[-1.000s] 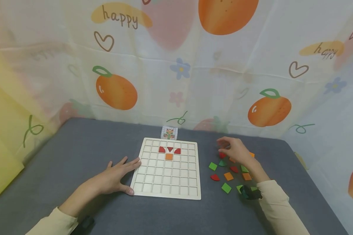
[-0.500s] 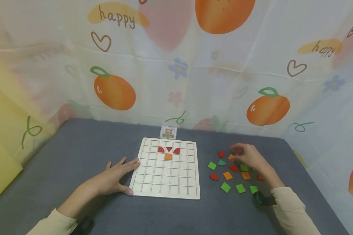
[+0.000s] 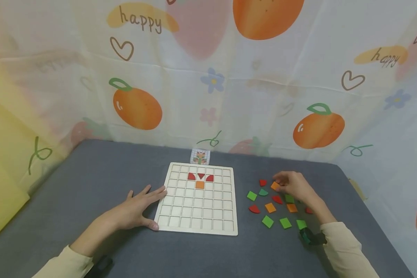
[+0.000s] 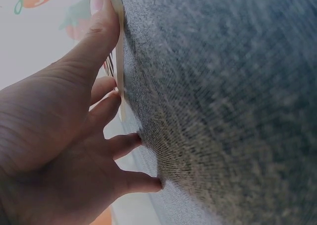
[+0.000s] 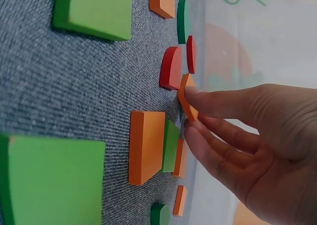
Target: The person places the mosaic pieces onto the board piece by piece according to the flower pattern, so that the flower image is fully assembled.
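Fingers of the left hand (image 3: 133,210) lie flat, steadying the wooden grid board (image 3: 198,199) near the counter's (image 3: 90,173) front edge, while farther right the right hand (image 3: 293,185) pinches a small orange tile (image 3: 275,185), seemingly light, stiff, best gripped by its edges.

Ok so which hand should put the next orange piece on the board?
The right hand. It already pinches an orange piece among the loose pieces right of the board. The left hand lies flat against the board's left edge, steadying it, and holds nothing.
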A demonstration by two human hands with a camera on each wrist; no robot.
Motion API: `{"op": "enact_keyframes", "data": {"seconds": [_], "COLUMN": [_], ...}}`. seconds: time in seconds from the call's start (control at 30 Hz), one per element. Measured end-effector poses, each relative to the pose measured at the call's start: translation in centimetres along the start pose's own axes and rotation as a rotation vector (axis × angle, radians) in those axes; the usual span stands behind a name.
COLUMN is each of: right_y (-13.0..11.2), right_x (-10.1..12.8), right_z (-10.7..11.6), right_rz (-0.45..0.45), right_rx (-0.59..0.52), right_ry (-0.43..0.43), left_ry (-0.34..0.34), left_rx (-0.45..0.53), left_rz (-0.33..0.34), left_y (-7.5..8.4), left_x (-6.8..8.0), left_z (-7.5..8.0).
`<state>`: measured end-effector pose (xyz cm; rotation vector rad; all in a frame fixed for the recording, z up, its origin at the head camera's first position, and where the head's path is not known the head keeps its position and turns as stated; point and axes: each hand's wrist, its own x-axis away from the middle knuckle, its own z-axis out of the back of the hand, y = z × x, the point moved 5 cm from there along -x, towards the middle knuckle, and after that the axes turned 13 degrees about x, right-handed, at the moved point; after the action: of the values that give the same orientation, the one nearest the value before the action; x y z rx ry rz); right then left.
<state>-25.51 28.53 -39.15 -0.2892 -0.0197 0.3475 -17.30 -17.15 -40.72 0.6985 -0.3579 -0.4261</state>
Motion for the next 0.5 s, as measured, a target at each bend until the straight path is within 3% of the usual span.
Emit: {"op": "enact_keyframes", "data": {"seconds": [0.5], "right_y": [-0.96], "right_x": [-0.65], "right_z": [0.65], "right_rz": [0.055], "right_rx": [-0.04], "right_ry": [0.045], "left_ry": [-0.002], "left_rx": [0.015], "left_rz": [0.006], "left_y": [-0.18], "left_x": [-0.06], "left_z": [-0.12]}}
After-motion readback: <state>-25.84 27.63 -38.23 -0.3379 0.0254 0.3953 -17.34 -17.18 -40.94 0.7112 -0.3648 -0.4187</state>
